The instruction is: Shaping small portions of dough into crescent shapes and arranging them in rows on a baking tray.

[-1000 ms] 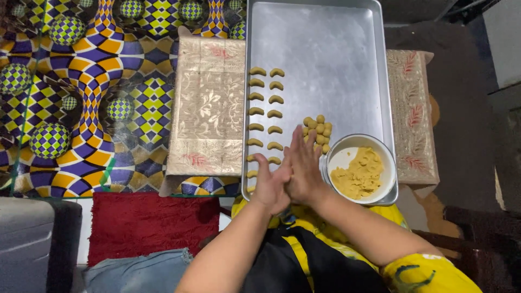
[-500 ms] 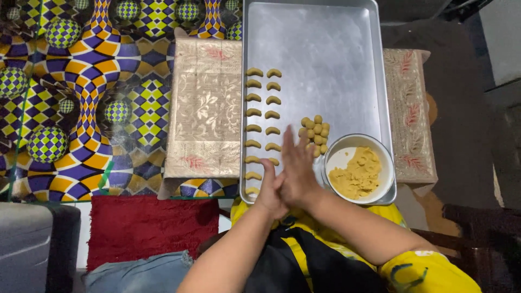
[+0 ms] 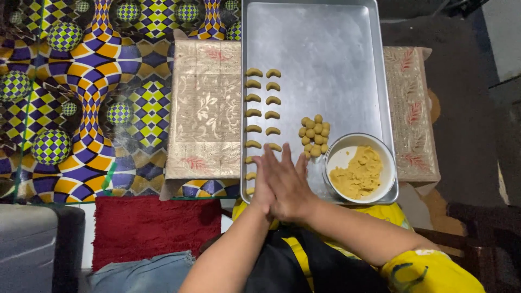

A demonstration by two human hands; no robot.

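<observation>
My left hand (image 3: 259, 190) and my right hand (image 3: 290, 184) are pressed flat together, palm to palm, over the near edge of a silver baking tray (image 3: 315, 32). The right hand lies on top and hides most of the left. Whatever lies between the palms is hidden. Two columns of crescent-shaped dough pieces (image 3: 263, 100) run down the tray's left side, the nearest ones partly under my hands. A cluster of small dough balls (image 3: 313, 134) sits just beyond my fingertips. A white bowl (image 3: 332, 156) holding yellow dough (image 3: 358, 173) stands on the tray's near right corner.
A gold patterned cloth (image 3: 206, 108) lies left of the tray and a similar one (image 3: 412, 108) to its right. A bright purple and yellow checked mat (image 3: 81, 81) covers the left side. A red rug (image 3: 152, 228) lies near my knees.
My palms have slid against each other, the right hand's fingers shifting slightly forward and left over the left hand. Tray, bowl and dough pieces stay in place.
</observation>
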